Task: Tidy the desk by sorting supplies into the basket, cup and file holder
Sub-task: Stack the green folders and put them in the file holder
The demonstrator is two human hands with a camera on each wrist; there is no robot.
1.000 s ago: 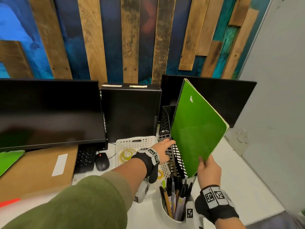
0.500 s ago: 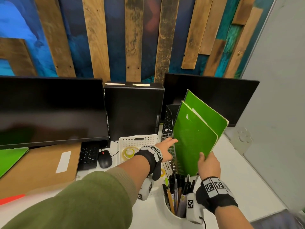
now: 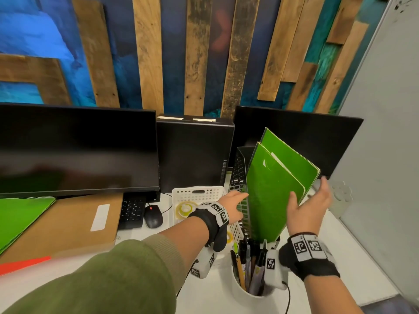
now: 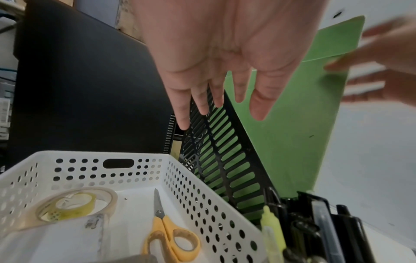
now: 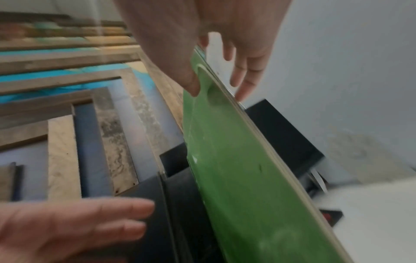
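Note:
Two green folders (image 3: 272, 196) stand tilted in the black slatted file holder (image 3: 240, 175), the front one lower than the back one. My right hand (image 3: 309, 198) is open around the folders' right edge, its thumb (image 5: 191, 83) touching the front face and its straight fingers spread behind. My left hand (image 3: 238, 205) lies with straight fingers (image 4: 202, 105) on the holder's slatted left side. The white basket (image 3: 197, 192) left of the holder contains tape rolls (image 3: 184, 209) and yellow scissors (image 4: 171, 238). The white cup (image 3: 247, 295) in front is full of pens.
A brown folder (image 3: 68, 225), another green folder (image 3: 18, 216) and an orange item (image 3: 22, 265) lie at the desk's left. Keyboard (image 3: 132, 211) and mouse (image 3: 153, 217) sit under the left monitor (image 3: 77, 150). A grey partition (image 3: 385, 155) bounds the right side.
The green folder went down into the file holder in front of the other one. My right hand let go of it and spread its fingers. My left hand stayed on the holder.

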